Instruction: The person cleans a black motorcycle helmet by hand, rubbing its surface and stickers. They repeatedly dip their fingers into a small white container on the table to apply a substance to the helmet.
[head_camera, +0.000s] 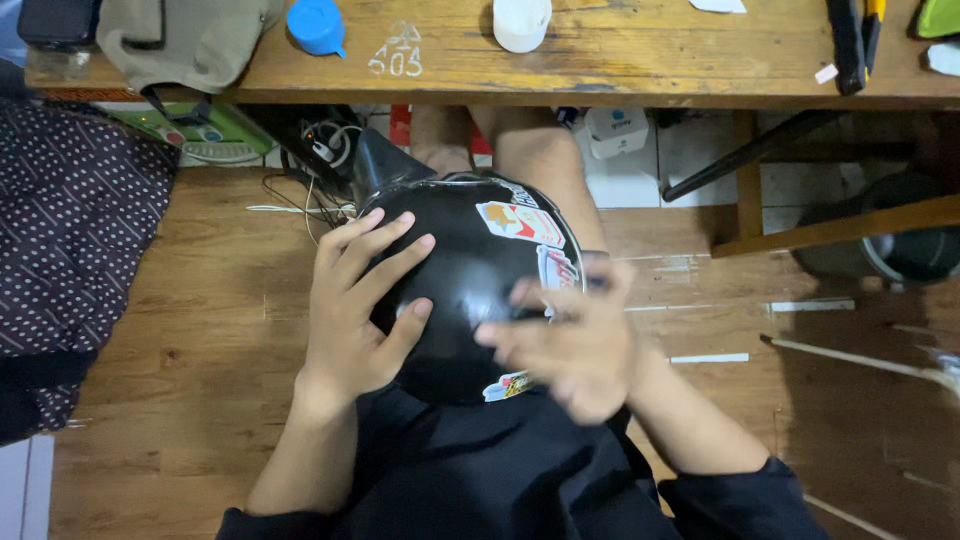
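From the head camera, one black helmet rests on the person's lap, in the middle of the view, above a wooden floor and just near of a wooden table that runs along the far edge. The helmet's long axis runs near to far, its visor end pointing far toward the table, and it carries at least three stickers on its right side. The left hand lies flat on the helmet's left flank, fingers spread and pressed to the shell, bracing rather than gripping. The right hand is at the helmet's near right side, over the stickers; it is blurred by motion, fingers loosely extended, and I cannot tell whether it pinches anything. Both hands touch or overlap the helmet, the left more squarely on it; the shell lies between them, right of the left hand and left of the right. On the table stand one blue cup, one white cup and a grey bag to the far left. A dark spotted cloth hangs at the left edge, and a round dark bin sits on the floor at the right.
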